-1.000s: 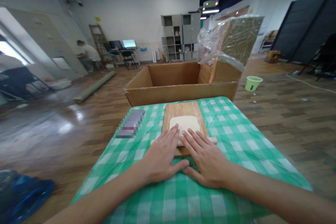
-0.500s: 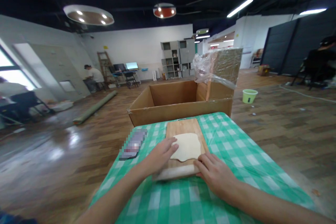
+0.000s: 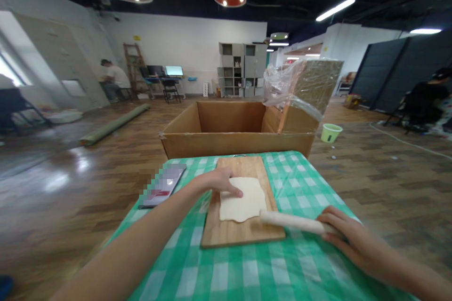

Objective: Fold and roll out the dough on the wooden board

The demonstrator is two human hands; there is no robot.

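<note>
A flat, pale sheet of dough (image 3: 247,202) with wavy edges lies on a wooden board (image 3: 243,235). Over the dough's upper left part is my left hand (image 3: 222,181), its thumb spread onto the surface and its other fingers partly hidden behind; it grips nothing that I can see. My right hand (image 3: 342,235), right of the board, is closed round one end of a light rolling pin (image 3: 293,222). The pin's free end points left, at the dough's lower right corner; whether it touches there I cannot tell.
A green-and-white checked cloth (image 3: 229,273) covers the table. A blurred-out flat item (image 3: 164,186) lies left of the board. Beyond the table's far edge stands a big open cardboard box (image 3: 233,143) with a plastic-wrapped carton (image 3: 310,89). A green bucket (image 3: 331,132) is on the floor.
The rolling pin has swung from across the board's near end out to the right in my right hand. My left hand has shifted slightly up and left at the dough.
</note>
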